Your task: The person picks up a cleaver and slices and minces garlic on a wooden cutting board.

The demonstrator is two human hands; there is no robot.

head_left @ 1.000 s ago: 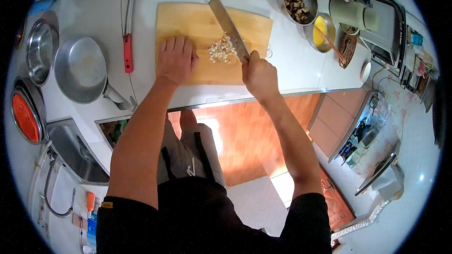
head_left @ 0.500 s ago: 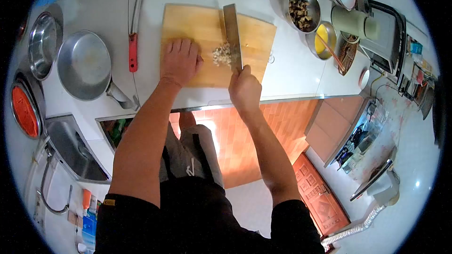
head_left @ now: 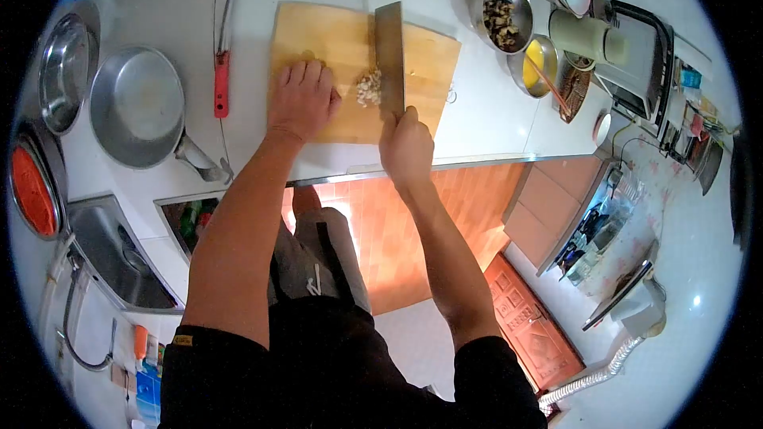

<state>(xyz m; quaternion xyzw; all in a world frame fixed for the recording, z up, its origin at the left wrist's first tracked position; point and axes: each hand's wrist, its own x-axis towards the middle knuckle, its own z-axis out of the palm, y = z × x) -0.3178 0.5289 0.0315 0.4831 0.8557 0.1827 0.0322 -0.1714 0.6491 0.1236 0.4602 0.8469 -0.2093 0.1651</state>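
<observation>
My right hand is wrapped round the handle of a cleaver, whose broad blade points away from me across the wooden cutting board. Just left of the blade lies a small pile of chopped pale pieces, part of it hidden by the blade. On the left part of the board rests my left hand, palm down, fingers stretched out and nothing visible in it. A gap separates it from the pile.
Left of the board are a red-handled spatula, a grey pan and a steel bowl. To the right stand a bowl of dark pieces and a bowl of yellow liquid with chopsticks. The sink is at lower left.
The cleaver has swung from a slant to nearly straight and moved left over the pile with my right hand. My left hand has stayed flat on the board.
</observation>
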